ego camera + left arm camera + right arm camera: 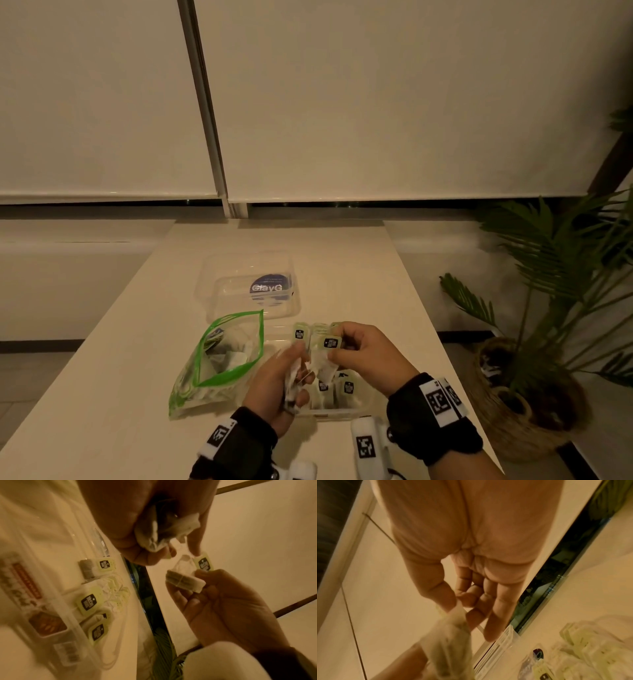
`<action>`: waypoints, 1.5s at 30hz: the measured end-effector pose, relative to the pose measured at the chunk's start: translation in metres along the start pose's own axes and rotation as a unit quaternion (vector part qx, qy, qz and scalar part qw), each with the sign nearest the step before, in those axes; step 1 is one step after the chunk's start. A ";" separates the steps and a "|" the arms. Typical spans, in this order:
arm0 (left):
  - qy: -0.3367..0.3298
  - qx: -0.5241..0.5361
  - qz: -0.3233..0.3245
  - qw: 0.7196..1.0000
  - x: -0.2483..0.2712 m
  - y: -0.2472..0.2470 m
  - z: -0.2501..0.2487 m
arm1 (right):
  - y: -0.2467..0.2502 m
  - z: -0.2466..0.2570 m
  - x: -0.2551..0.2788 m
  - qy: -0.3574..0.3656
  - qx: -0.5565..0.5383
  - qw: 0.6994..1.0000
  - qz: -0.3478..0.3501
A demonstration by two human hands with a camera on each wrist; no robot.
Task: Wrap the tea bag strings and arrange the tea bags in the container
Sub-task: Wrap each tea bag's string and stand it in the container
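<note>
My left hand (pixel 294 375) grips a crumpled bunch of white tea bags (pixel 163 526) just above the clear container (pixel 363 405). My right hand (pixel 337 349) pinches one tea bag (pixel 186 582) between thumb and fingers; string crosses its middle, and its pale green tag (pixel 203 562) sticks up by the left index finger. In the right wrist view the right hand (pixel 458 605) holds that bag (pixel 448 635), which is blurred. Several tagged tea bags (pixel 89 601) lie inside the container.
A green-edged zip bag (pixel 226 353) with more tea bags lies open to the left of the container. A clear lid or box with a blue round label (pixel 269 291) sits behind. A potted palm (pixel 548 274) in a woven basket (pixel 513 407) stands off the table's right edge.
</note>
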State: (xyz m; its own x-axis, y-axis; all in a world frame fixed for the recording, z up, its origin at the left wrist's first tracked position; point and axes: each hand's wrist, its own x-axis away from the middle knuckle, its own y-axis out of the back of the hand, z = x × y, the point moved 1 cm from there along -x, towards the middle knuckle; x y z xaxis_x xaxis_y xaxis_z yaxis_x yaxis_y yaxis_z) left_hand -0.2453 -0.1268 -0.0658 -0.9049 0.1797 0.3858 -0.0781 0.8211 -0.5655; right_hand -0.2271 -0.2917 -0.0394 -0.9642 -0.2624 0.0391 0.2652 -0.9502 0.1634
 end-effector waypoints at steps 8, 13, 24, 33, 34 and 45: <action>-0.122 0.001 -0.033 0.992 -0.005 0.005 -0.002 | -0.003 0.007 0.001 0.051 0.017 0.997 -0.058; -0.052 0.153 0.065 0.985 -0.003 0.008 -0.010 | -0.003 0.009 0.003 0.079 0.022 0.993 -0.085; -0.074 -0.168 0.068 0.981 0.012 -0.008 -0.006 | -0.015 0.011 0.005 0.026 -0.073 0.996 -0.054; -0.030 -0.245 0.073 0.966 0.016 -0.006 0.004 | -0.009 0.018 0.005 0.045 -0.126 0.987 -0.087; -0.039 -0.236 0.067 0.969 0.017 -0.006 0.004 | -0.009 0.018 0.006 0.040 -0.125 0.987 -0.093; -0.087 -0.256 0.107 0.957 0.031 -0.016 0.005 | -0.012 0.002 0.006 -0.015 -0.070 0.985 -0.156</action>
State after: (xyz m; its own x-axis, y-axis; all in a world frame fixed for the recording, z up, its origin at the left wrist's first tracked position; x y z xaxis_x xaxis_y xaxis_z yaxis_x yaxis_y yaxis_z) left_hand -0.2738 -0.1368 -0.0488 -0.9364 0.3174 0.1495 0.2919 0.9413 -0.1697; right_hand -0.2361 -0.2811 -0.0388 -0.9980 0.0495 0.0388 -0.0482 -0.9982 0.0345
